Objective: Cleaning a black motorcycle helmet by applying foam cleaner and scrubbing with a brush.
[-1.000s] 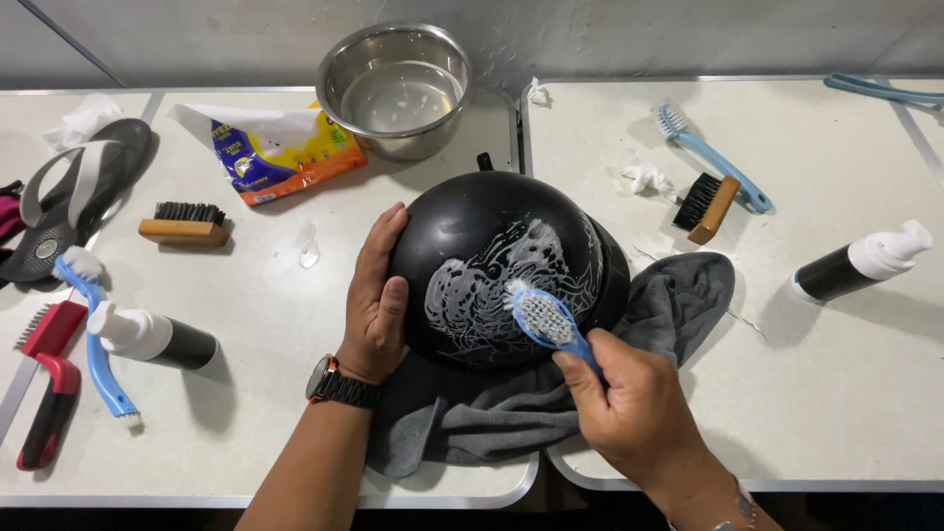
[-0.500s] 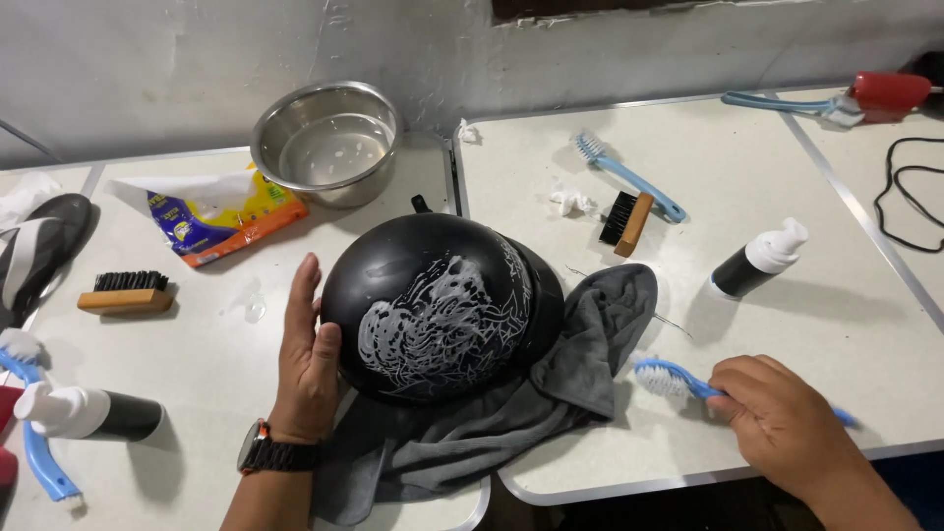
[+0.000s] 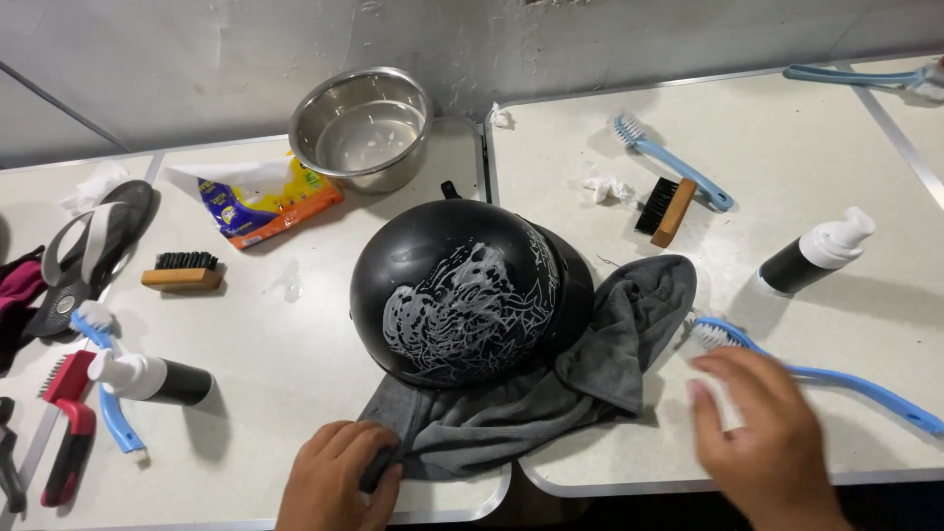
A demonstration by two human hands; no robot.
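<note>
A black helmet (image 3: 470, 290) smeared with white foam sits on a grey cloth (image 3: 551, 403) in the middle of the white table (image 3: 295, 374). My left hand (image 3: 339, 472) pinches the cloth's near left corner at the table's front edge. My right hand (image 3: 762, 442) hovers with fingers apart and holds nothing. It is just in front of a long blue brush (image 3: 806, 369) that lies on the table to the right of the cloth.
A steel bowl (image 3: 362, 128) and a detergent packet (image 3: 258, 202) are behind the helmet. Two foam bottles (image 3: 816, 254) (image 3: 147, 379), wooden brushes (image 3: 669, 208) (image 3: 182, 272), blue brushes (image 3: 674, 162) (image 3: 103, 379), a red brush (image 3: 64, 433) and a sandal (image 3: 84, 251) lie around.
My right hand has put the blue brush down and let go of it. My left hand left the helmet's side and took hold of the cloth's corner.
</note>
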